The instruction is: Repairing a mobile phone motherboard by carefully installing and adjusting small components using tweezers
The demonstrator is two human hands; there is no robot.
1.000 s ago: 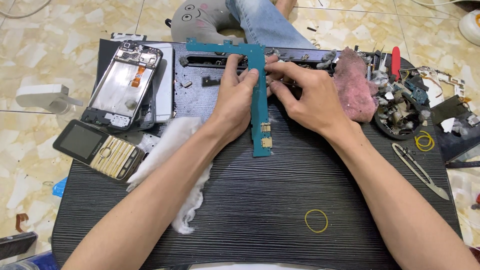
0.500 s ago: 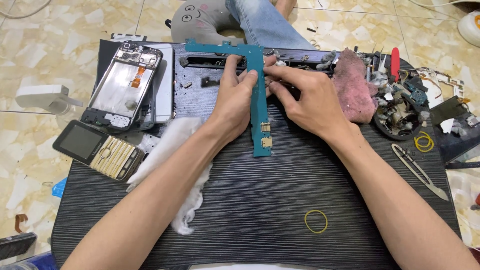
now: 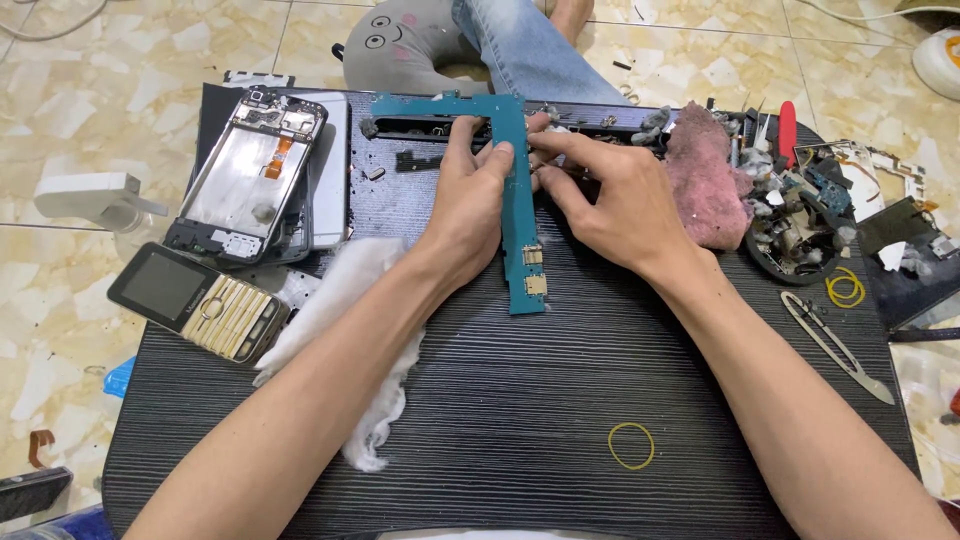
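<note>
Hands at the far edge of the black table (image 3: 520,420). The left hand (image 3: 470,205) pressed on a teal L-shaped board (image 3: 518,215), fingers closed on its long arm; the right hand (image 3: 610,195) pinched at the board's corner just beside it. Cotton (image 3: 345,300) lay under the left forearm, a pink cloth (image 3: 705,185) right of the right hand, a yellow band (image 3: 632,445) nearer the body.

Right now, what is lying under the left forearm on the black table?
A tuft of white cotton wool lies under the left forearm, on the black ribbed table. The arm covers its middle part.
</note>
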